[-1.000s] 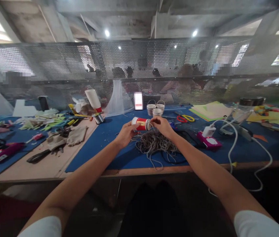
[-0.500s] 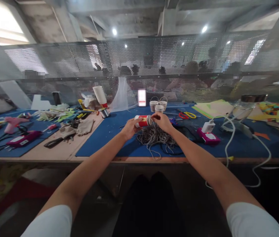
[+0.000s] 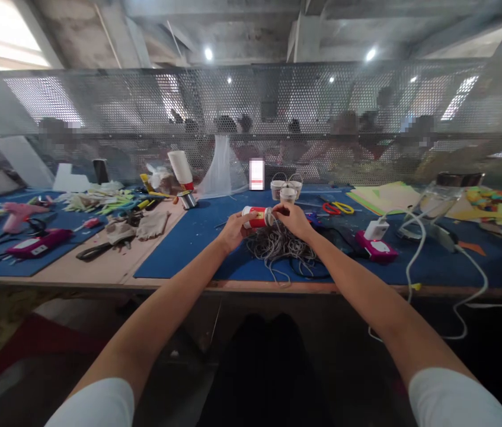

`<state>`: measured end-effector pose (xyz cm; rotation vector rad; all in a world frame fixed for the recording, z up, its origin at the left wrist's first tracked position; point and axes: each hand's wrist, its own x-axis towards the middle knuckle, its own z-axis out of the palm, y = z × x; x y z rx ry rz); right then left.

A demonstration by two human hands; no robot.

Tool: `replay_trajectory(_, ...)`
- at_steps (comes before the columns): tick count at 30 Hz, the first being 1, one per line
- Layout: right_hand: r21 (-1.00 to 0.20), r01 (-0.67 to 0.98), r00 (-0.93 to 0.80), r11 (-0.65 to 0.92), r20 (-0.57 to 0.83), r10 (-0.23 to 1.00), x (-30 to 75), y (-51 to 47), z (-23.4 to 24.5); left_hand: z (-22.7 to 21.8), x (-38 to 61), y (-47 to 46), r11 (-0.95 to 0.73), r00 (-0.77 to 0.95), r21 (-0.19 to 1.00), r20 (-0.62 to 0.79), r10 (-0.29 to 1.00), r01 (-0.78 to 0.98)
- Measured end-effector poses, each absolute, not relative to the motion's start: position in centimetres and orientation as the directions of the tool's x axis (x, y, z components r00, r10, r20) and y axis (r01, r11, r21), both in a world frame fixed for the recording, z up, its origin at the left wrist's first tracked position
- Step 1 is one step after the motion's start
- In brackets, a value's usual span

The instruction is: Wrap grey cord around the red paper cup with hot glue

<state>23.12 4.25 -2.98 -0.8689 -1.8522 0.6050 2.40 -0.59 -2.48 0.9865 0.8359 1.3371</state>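
Note:
My left hand (image 3: 232, 230) is closed round a small red-and-white paper cup (image 3: 255, 216) held on its side above the blue mat (image 3: 179, 249). At the cup's right end my right hand (image 3: 293, 219) pinches a grey cord against it. The cord runs down into a loose tangle of grey cord (image 3: 280, 252) lying on the mat just below both hands.
Behind the hands stand small cord-wrapped cups (image 3: 285, 190), red-and-yellow scissors (image 3: 336, 207) and a phone (image 3: 256, 174). A magenta glue gun (image 3: 375, 246) with white cable lies right; gloves (image 3: 137, 228), another glue gun (image 3: 40, 244) and paper scraps lie left. A perforated metal screen (image 3: 251, 118) backs the bench, people behind it.
The hands hold the same grip on cup and cord throughout. The view has tilted so the bench sits a little higher in frame than a second ago.

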Motion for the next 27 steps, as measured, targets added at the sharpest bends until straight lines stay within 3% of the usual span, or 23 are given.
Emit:
replay_trajectory(6, -0.72, 0.331, -0.176, 0.609, 0.587, 0.79, 23.2, 4.0, -2.3, -2.3, 2.3, -0.4, -0.115, 0.026, 0.902, 0.138, 0.99, -0.416)
replay_trajectory(14, -0.774, 0.26, -0.317, 0.577, 0.496, 0.808, 22.7, 2.0, -1.2, -2.1, 1.8, -0.4, -0.144, -0.041, 0.891, 0.14, 0.989, -0.431)
replay_trajectory(22, -0.635, 0.323, -0.44, 0.702, 0.556, 0.705, 22.3, 1.1, -1.0, -2.1, 1.8, -0.4, -0.158, -0.053, 0.891, 0.15, 0.987, -0.425)
replay_trajectory(27, -0.416, 0.449, -0.53, 0.791, 0.589, 0.61, 22.7, 0.6, -0.5, -2.1, 1.8, -0.5, -0.159, -0.065, 0.896, 0.145, 0.987, -0.414)
